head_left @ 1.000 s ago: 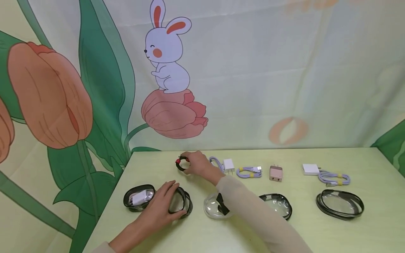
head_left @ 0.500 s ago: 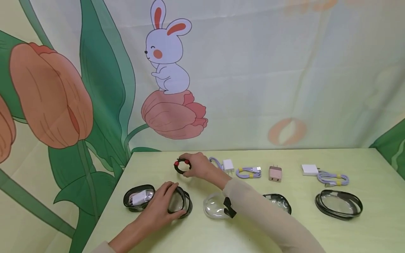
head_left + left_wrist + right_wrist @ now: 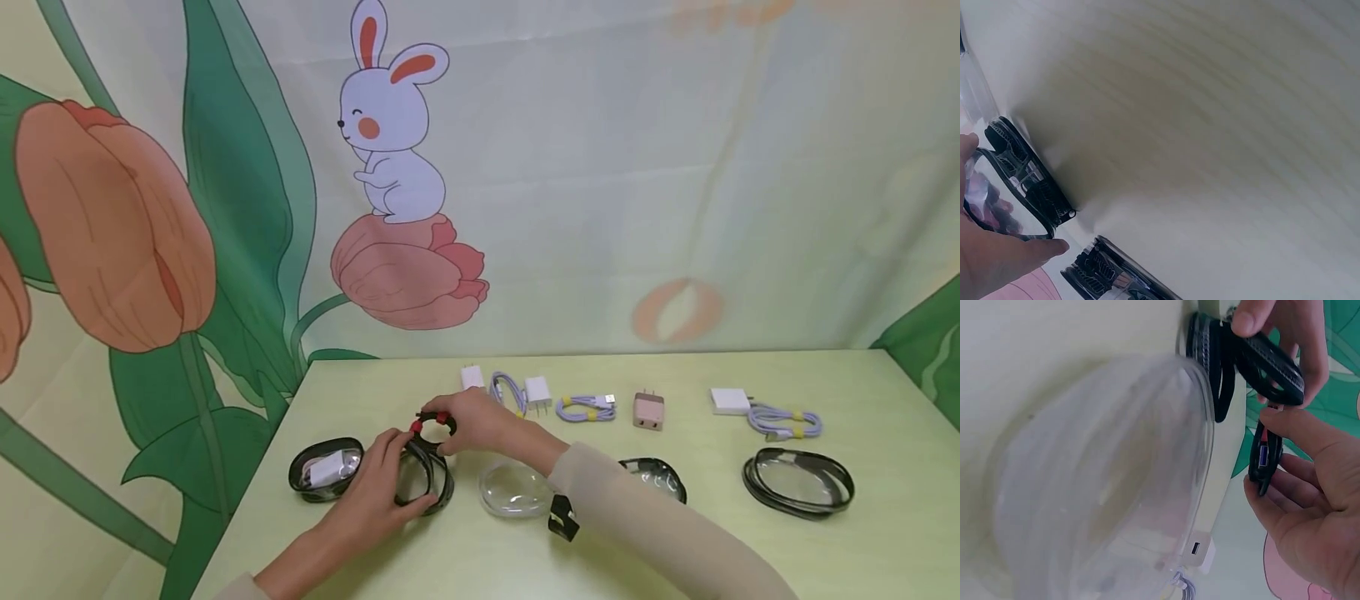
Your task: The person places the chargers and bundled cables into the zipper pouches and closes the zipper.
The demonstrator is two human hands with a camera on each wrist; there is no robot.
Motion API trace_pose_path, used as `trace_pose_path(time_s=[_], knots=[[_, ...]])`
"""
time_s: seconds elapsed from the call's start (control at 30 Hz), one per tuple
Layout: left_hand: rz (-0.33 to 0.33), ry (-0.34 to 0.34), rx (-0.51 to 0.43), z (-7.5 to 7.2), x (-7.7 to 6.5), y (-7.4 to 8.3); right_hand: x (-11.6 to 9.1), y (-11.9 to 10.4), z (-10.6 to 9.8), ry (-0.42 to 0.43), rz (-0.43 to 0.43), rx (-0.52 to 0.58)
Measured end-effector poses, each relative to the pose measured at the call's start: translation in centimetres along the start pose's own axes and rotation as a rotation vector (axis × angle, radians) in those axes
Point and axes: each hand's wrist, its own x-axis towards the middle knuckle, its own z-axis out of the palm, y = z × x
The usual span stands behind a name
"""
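I'm looking forward and down from the head to the far edge of the table (image 3: 487, 558); both wrist cameras are watching close by, tilted; all three are sharing the left hand (image 3: 371, 492) and its pouch (image 3: 447, 483).

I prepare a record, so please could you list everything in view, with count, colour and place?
black-rimmed clear plastic cases: 4, black, front row
white rectangular block: 1, white, inside leftmost case
rounded clear plastic case: 1, transparent, front row
white plug chargers: 3, white, back row
lilac coiled cables: 3, lilac, back row
pink plug charger: 1, pink, back row
black coiled cable with red ties: 1, black, centre left
pale green table: 1, green, beneath
printed cloth backdrop: 1, multicoloured, behind
small black piece: 1, black, lower centre
beige sleeves: 2, beige, both arms
left hand: 1, bare, fingers gripping second case from left
right hand: 1, bare, fingers pinching coiled cable
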Motion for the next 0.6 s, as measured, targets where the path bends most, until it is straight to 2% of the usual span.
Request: trace_pose_path(time_s=[0.2, 0.6], knots=[[0.036, 0.059, -0.016, 0.1, -0.2, 0.2, -1.0, -0.6, 0.7, -0.073, -0.022, -0.017], [0.031, 0.099, -0.061, 0.2, -0.4, 0.2, -1.2, -1.5, 2.1, -0.145, -0.050, -0.080]])
